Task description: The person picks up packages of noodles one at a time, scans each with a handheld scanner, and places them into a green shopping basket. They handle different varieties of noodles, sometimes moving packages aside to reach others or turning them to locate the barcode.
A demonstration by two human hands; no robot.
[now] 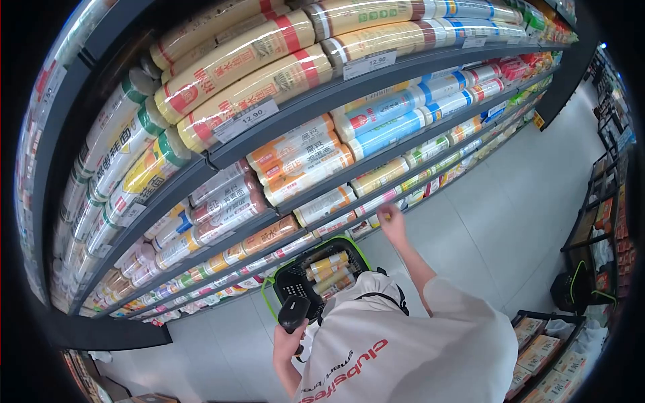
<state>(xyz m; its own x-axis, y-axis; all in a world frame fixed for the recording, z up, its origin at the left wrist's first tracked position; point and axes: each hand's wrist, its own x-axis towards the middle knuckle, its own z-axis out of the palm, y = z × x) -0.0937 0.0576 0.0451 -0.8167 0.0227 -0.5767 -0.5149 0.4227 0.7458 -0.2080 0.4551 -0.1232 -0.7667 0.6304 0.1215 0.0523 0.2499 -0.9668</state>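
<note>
My left hand (287, 341) is wrapped around the handle of a black handheld scanner (293, 313), which is over the near left edge of the shopping basket. The black basket with a green rim (366, 257) is on the floor in front of me, and several packs of noodles (329, 274) lie inside. My right hand (390, 219) is stretched forward beside the lower shelves, its fingers curled, with nothing visible in them. Nearest to it are the packs along the bottom shelf (384, 199).
A long shelf unit (289, 124) curves across the view, stacked with cylindrical noodle packs (238, 64). Price tags (369, 64) hang along its edges. Tiled floor (470, 215) runs to the right. Boxed goods (541, 352) stand at the lower right, near a dark basket (572, 290).
</note>
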